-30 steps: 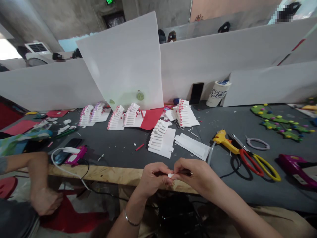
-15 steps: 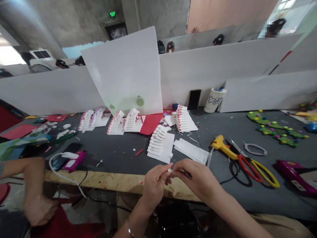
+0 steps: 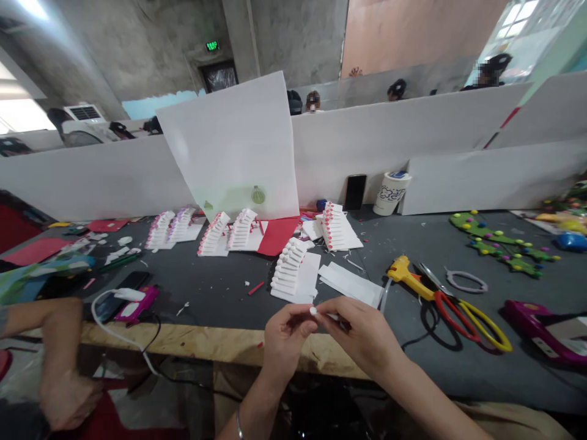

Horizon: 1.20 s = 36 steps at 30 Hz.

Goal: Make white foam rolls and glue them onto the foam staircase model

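Close to the table's front edge, my left hand [image 3: 285, 339] and my right hand [image 3: 362, 333] meet at the fingertips. Both pinch a small white piece [image 3: 313, 311] between them. Just beyond them lies a white card [image 3: 308, 275] bearing a fan of white round-tipped sticks [image 3: 287, 269]. Folded white paper strips [image 3: 351, 282] rest to its right. Further back are similar fans with red tips [image 3: 214, 235] and purple tips [image 3: 181, 225], and another red-tipped fan [image 3: 333, 229] beside a red sheet [image 3: 277, 237].
A yellow glue gun [image 3: 410, 276], scissors [image 3: 454, 311] and a magenta box [image 3: 545, 330] lie at right. A paper cup [image 3: 391, 194] and a black phone [image 3: 354, 192] stand behind. Another person's arm [image 3: 62, 360] is at left, near a white cable [image 3: 119, 336].
The camera view has tilted slightly upward and shifted. My hands remain together, and the white piece between my fingertips shows more clearly as a round face.
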Tool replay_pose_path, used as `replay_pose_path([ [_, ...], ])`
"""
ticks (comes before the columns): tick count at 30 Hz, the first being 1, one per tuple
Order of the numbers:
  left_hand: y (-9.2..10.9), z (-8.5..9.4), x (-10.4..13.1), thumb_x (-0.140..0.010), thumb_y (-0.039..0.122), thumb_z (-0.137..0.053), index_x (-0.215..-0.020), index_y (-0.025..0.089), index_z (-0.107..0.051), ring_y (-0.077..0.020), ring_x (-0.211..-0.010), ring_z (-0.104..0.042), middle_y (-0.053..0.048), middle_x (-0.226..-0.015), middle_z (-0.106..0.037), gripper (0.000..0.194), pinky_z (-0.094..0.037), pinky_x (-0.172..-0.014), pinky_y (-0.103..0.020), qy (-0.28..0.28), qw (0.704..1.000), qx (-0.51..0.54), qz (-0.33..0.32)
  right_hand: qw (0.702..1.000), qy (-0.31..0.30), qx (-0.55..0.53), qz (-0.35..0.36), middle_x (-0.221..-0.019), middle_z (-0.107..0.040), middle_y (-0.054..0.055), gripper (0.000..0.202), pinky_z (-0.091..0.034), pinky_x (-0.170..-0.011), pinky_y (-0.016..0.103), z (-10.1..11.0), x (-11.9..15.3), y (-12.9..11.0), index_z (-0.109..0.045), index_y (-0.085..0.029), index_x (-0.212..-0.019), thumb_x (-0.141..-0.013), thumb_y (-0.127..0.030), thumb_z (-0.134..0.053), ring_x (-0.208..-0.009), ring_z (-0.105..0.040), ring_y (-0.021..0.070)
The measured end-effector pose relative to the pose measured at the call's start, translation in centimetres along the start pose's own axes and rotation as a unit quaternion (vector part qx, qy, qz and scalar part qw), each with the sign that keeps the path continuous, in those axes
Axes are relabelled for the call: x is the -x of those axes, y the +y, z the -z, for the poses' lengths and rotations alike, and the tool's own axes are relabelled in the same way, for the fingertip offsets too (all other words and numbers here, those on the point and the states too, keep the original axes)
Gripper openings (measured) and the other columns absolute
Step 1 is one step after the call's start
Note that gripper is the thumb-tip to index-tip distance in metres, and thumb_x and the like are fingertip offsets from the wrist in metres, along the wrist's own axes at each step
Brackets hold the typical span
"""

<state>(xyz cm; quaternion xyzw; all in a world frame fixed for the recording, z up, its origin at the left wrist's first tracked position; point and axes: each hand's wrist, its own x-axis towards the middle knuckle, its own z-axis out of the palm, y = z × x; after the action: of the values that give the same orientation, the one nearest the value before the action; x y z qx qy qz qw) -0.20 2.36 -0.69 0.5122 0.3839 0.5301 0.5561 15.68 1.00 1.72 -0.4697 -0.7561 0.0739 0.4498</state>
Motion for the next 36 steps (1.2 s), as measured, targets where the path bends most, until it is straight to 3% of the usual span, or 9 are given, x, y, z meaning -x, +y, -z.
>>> replay_pose_path([
  [5,0.4,0.7,0.0,-0.062,0.026,-0.082,-0.070,0.014,-0.066,-0.0087,-0.055,-0.056,0.001,-0.061,-0.063,0.021,-0.047,-0.056,-0.019,-0.011,0.999,-0.002,0.030,0.997,-0.045,-0.057,0.005,-0.076,-0.073,0.003,0.017,-0.053,-0.065,0.021,-0.2,0.2,-0.1,-0.068,-0.021,-0.085,-0.092,-0.022,-0.052,-0.069,-0.068,0.0132],
  [12,0.4,1.4,-0.4,-0.068,0.031,-0.076,-0.074,0.013,-0.068,-0.0094,-0.053,-0.055,0.000,-0.059,-0.062,0.020,-0.046,-0.053,-0.019,-0.035,0.998,-0.023,0.035,0.993,-0.100,-0.067,-0.008,-0.082,-0.073,0.003,0.014,-0.052,-0.068,0.022,0.3,0.2,0.1,-0.067,-0.022,-0.090,-0.091,-0.021,-0.053,-0.074,-0.068,0.0139],
  [26,1.2,1.8,-0.2,-0.085,0.042,-0.059,-0.085,0.016,-0.072,-0.0115,-0.057,-0.057,-0.006,-0.074,-0.068,0.029,-0.049,-0.054,-0.021,-0.127,0.977,-0.162,-0.054,0.990,-0.119,-0.044,-0.059,-0.067,-0.067,-0.003,0.008,-0.043,-0.056,0.020,1.2,-0.1,-0.3,-0.059,-0.021,-0.077,-0.081,-0.016,-0.065,-0.060,-0.063,0.0114],
  [29,1.4,1.8,-0.1,-0.081,0.040,-0.065,-0.089,0.017,-0.074,-0.0129,-0.063,-0.060,-0.007,-0.078,-0.070,0.026,-0.050,-0.058,-0.022,-0.134,0.973,-0.173,-0.069,0.989,-0.123,-0.045,-0.065,-0.067,-0.068,-0.003,0.008,-0.044,-0.056,0.020,1.2,0.0,-0.4,-0.060,-0.021,-0.076,-0.081,-0.016,-0.065,-0.060,-0.063,0.0115],
  [31,1.3,1.8,-0.1,-0.072,0.039,-0.075,-0.083,0.016,-0.074,-0.0130,-0.062,-0.059,-0.006,-0.073,-0.069,0.026,-0.050,-0.058,-0.022,-0.123,0.979,-0.154,-0.050,0.988,-0.131,-0.048,-0.068,-0.068,-0.068,-0.003,0.008,-0.044,-0.056,0.020,1.1,0.1,-0.3,-0.061,-0.021,-0.076,-0.080,-0.016,-0.065,-0.060,-0.063,0.0114],
  [36,0.7,1.5,-0.3,-0.057,0.042,-0.084,-0.063,0.013,-0.068,-0.0102,-0.051,-0.054,-0.002,-0.060,-0.063,0.034,-0.047,-0.046,-0.020,-0.106,0.991,-0.041,0.073,0.982,-0.170,-0.069,-0.054,-0.073,-0.070,-0.001,0.005,-0.046,-0.062,0.020,1.4,0.1,-0.3,-0.065,-0.021,-0.080,-0.082,-0.016,-0.064,-0.068,-0.065,0.0119],
])
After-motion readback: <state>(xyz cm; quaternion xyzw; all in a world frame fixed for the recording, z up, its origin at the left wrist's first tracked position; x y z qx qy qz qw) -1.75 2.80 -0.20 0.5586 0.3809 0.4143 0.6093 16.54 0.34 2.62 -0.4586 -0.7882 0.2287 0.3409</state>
